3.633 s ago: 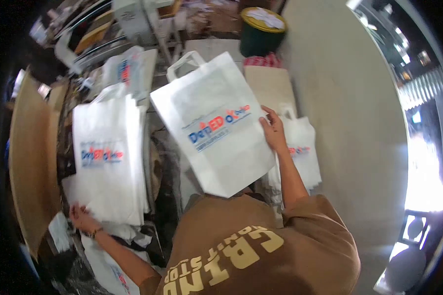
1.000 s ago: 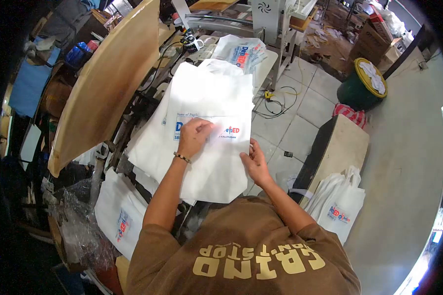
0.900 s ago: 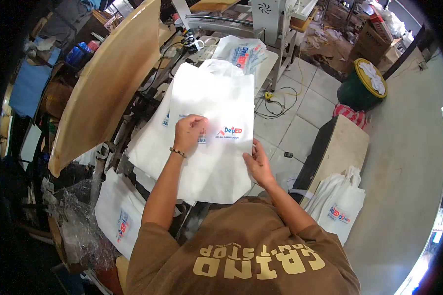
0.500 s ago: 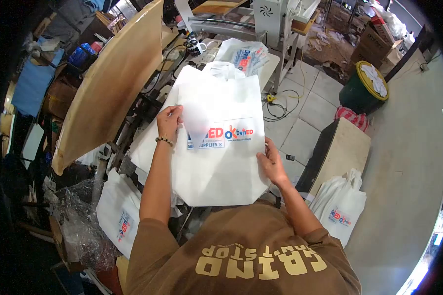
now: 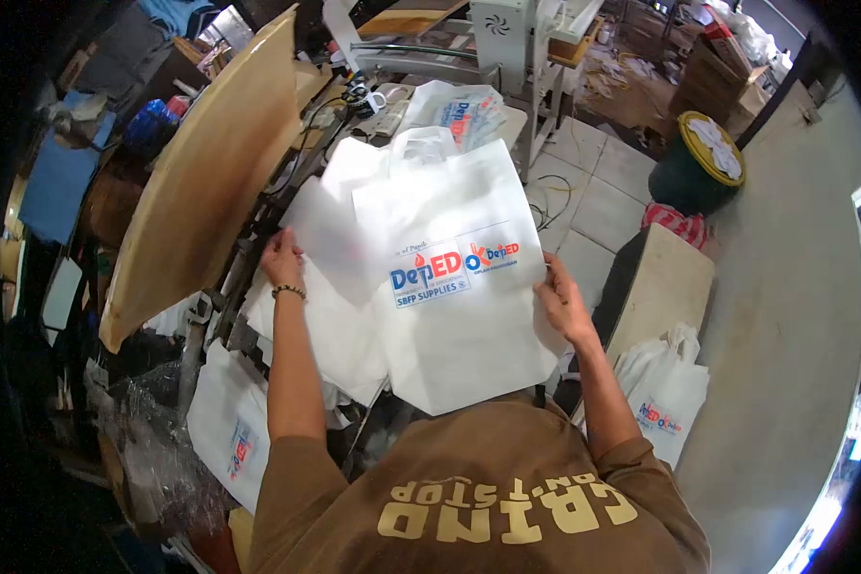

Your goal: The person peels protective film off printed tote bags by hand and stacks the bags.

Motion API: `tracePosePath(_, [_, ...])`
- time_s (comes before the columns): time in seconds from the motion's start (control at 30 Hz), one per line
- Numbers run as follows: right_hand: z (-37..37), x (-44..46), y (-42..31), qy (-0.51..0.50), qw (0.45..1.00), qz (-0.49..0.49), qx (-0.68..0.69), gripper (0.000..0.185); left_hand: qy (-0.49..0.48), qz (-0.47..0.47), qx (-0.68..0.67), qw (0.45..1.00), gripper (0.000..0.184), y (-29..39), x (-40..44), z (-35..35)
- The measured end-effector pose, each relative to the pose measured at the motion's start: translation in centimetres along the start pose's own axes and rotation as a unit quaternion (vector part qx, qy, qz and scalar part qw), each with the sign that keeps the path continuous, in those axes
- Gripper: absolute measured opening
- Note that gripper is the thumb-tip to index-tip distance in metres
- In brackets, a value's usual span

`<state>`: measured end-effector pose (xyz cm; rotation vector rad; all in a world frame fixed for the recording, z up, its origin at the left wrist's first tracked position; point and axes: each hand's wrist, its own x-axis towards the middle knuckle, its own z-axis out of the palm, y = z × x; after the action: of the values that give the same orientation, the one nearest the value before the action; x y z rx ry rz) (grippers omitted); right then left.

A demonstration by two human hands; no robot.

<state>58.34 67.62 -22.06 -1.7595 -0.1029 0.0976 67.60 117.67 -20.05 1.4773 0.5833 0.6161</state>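
Observation:
A white tote bag with blue and red DepED print lies flat in front of my body, its handles toward the far end. My right hand pinches the bag's right edge, thumb on top. To the left, my left hand is closed on the edge of a thin translucent sheet, which is blurred and overlaps the bag's left side. Under the sheet, more plain white bags are spread out. Beyond the handles rests a clear plastic packet with similar print.
A large curved tan board stands at the left. Printed bags hang low on the left, and others stand at the right beside a bench. A green bin, a mug and a white machine frame are farther off.
My left hand has moved left with the translucent sheet, uncovering the left part of the print. The bag has shifted right and tilted slightly, with my right hand still on its edge.

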Motion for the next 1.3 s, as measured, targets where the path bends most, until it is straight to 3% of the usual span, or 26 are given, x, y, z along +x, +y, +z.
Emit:
tracePosePath(0.1, [-4.0,-1.6,0.8,0.033,0.999,0.014,0.007,0.051,0.025,0.018,0.017,0.999,0.014,0.3,-0.7,-1.1])
tracePosePath(0.2, [-9.1,-4.5,2.8,0.106,0.98,0.005,0.169,0.053,0.044,0.069,0.055,0.995,0.015,-1.0,0.7,-2.3])
tracePosePath(0.3, [-17.4,-10.2,6.6,0.198,0.975,0.078,0.066,0.053,-0.009,0.037,0.085,0.996,0.011,-0.4,-0.3,-2.6])
tracePosePath(0.37, [-21.4,-15.7,8.6,0.268,0.954,0.132,0.041,0.046,-0.058,0.019,0.007,0.998,0.016,0.9,-2.7,-2.2])
tracePosePath(0.43, [-24.1,-20.5,10.8,0.393,0.899,0.131,-0.141,0.041,-0.047,0.023,0.136,0.989,0.021,2.8,-4.8,-2.4])
tracePosePath(0.5, [-27.6,-26.8,16.7,0.431,0.881,0.157,-0.12,0.048,-0.138,-0.007,0.158,0.978,0.021,1.9,-1.1,-6.3])
tracePosePath(0.57, [-28.4,-32.4,19.8,0.477,0.837,0.179,-0.199,0.053,-0.171,0.0,0.156,0.973,0.02,3.1,-2.0,-7.5])
tracePosePath(0.63, [-28.6,-36.5,21.7,0.482,0.823,0.208,-0.218,0.051,-0.2,0.008,0.154,0.968,0.02,6.5,-5.1,-6.6])
tracePosePath(0.7, [-29.0,-40.2,24.4,0.48,0.812,0.233,-0.236,0.049,-0.328,-0.006,0.084,0.941,0.024,10.9,-9.8,-5.6])
tracePosePath(0.73, [-29.1,-41.7,26.3,0.472,0.8,0.242,-0.279,0.054,-0.325,-0.006,0.089,0.942,0.024,11.8,-10.0,-6.5])
tracePosePath(0.8, [-28.9,-44.3,29.1,0.458,0.79,0.253,-0.319,0.058,-0.5,-0.103,0.14,0.849,0.023,13.2,-9.7,-8.9])
tracePosePath(0.83, [-29.0,-45.1,30.2,0.439,0.771,0.312,-0.34,0.064,-0.496,-0.103,0.143,0.85,0.023,14.3,-11.4,-8.5])
tracePosePath(0.87, [-29.1,-45.6,31.1,0.418,0.748,0.371,-0.36,0.069,-0.523,-0.151,0.193,0.816,0.019,15.5,-14.2,-7.7])
tracePosePath(0.9, [-29.0,-45.9,31.6,0.413,0.751,0.372,-0.357,0.069,-0.547,-0.199,0.243,0.776,0.016,16.3,-16.7,-7.1])
tracePosePath(0.93, [-28.7,-45.7,31.7,0.409,0.74,0.346,-0.407,0.071,-0.544,-0.199,0.248,0.777,0.016,16.4,-18.6,-6.8])
tracePosePath(1.0, [-27.5,-45.0,31.2,0.398,0.73,0.325,-0.45,0.074,-0.459,-0.27,0.474,0.701,0.009,15.6,-21.1,-7.2])
tracePosePath(1.03, [-27.3,-43.7,30.8,0.377,0.686,0.382,-0.491,0.076,-0.476,-0.287,0.465,0.689,0.01,13.2,-20.2,-10.1])
tracePosePath(1.07, [-26.8,-42.4,30.7,0.354,0.636,0.434,-0.531,0.079,-0.466,-0.343,0.516,0.631,0.009,12.5,-21.6,-9.6])
tracePosePath(1.13, [-23.6,-40.1,34.3,0.267,0.713,0.463,-0.454,0.084,-0.445,-0.38,0.575,0.572,0.01,11.1,-24.1,-9.2])
tracePosePath(1.17, [-21.0,-38.5,34.3,0.226,0.722,0.502,-0.418,0.086,-0.454,-0.439,0.52,0.575,0.016,9.7,-23.4,-11.8])
tracePosePath(1.2, [-18.6,-35.8,31.0,0.182,0.744,0.528,-0.366,0.089,-0.444,-0.453,0.514,0.577,0.018,8.2,-23.8,-13.7])
tracePosePath(1.3, [-14.0,-36.4,33.0,0.136,0.769,0.526,-0.338,0.094,-0.421,-0.45,0.528,0.584,0.022,2.7,-26.8,-17.6])
